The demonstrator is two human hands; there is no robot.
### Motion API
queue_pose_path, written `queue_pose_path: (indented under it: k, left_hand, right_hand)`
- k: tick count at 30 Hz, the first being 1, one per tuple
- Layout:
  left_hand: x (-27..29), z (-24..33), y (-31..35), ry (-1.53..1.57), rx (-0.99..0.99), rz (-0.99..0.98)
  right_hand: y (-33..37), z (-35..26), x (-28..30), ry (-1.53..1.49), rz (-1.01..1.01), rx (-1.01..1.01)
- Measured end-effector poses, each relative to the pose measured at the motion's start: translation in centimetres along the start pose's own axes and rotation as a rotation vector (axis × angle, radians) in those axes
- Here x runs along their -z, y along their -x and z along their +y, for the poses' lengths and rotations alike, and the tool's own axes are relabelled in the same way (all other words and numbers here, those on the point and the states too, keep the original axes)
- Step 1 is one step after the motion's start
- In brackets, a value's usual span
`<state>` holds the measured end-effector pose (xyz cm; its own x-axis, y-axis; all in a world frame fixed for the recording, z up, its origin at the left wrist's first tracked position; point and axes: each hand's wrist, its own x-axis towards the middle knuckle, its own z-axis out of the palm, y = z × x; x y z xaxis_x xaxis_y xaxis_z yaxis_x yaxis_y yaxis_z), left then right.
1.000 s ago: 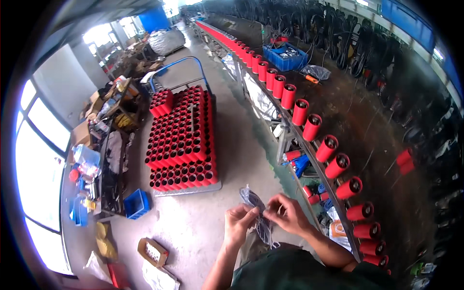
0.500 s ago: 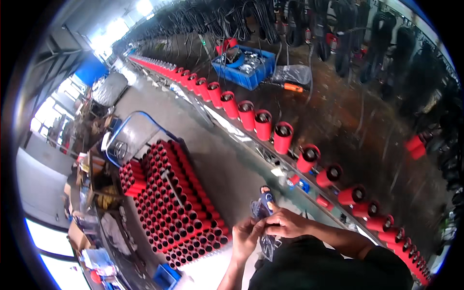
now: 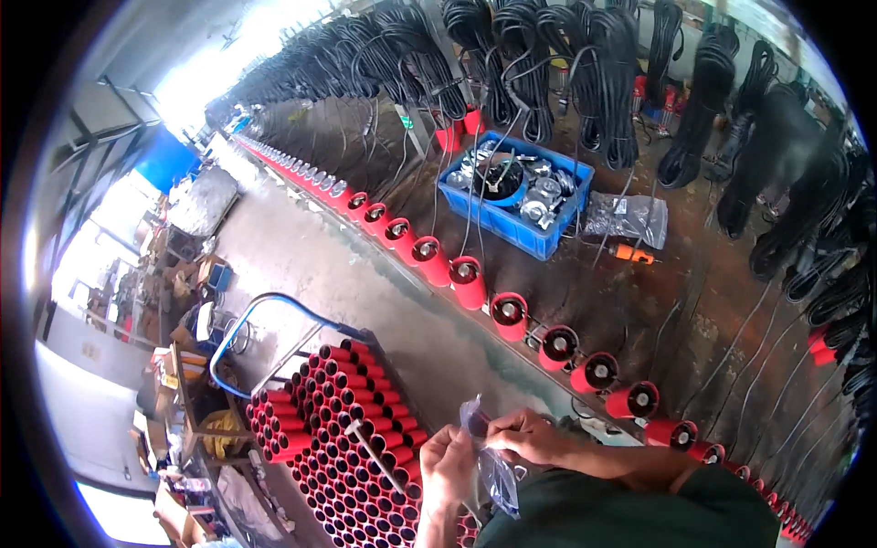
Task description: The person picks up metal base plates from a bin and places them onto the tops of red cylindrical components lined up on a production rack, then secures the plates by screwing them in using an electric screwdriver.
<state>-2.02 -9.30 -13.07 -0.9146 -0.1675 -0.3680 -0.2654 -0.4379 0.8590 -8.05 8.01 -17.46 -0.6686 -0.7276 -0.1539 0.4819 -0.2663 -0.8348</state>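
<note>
My left hand [image 3: 445,464] and my right hand [image 3: 532,438] are close together in front of my body. Fingers of both are pinched on a clear plastic bag [image 3: 499,484], which hangs down between them and sticks up a little above. Whether the bag holds anything small, I cannot make out. Beyond the hands, a long row of red cylinders [image 3: 469,285] lines the edge of a dark workbench [image 3: 585,306]. Dark inner parts show in the tops of the nearer ones.
Left of me, a cart with a blue handle [image 3: 239,331] carries stacked red tubes [image 3: 352,397], with a hammer [image 3: 373,455] lying on them. On the bench are a blue crate [image 3: 498,228] of metal parts, a plastic bag [image 3: 626,219] and an orange-handled tool [image 3: 635,254]. Black cable coils [image 3: 614,87] hang above.
My view has shifted, so the bench, crate and cables sit lower in the picture. Both hands keep hold of the bag, now drawn slightly farther apart.
</note>
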Motion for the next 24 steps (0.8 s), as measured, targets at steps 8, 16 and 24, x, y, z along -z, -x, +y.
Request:
queue_pose_path:
  k: [8, 16, 24]
  left_hand:
    - [5.9, 9.5, -22.0, 0.529, -0.042, -0.603]
    - [6.9, 21.2, -41.3, 0.706, 0.091, -0.517]
    - [0.0, 19.9, -45.6, -0.195, -0.278, -0.433]
  right_hand:
    - [-15.9, -4.1, 2.2, -0.086, 0.291, 0.240]
    - [-25.4, -10.6, 3.3, 0.098, 0.497, 0.471]
    - [-27.6, -11.9, 7.1, 0.050, 0.780, 0.567]
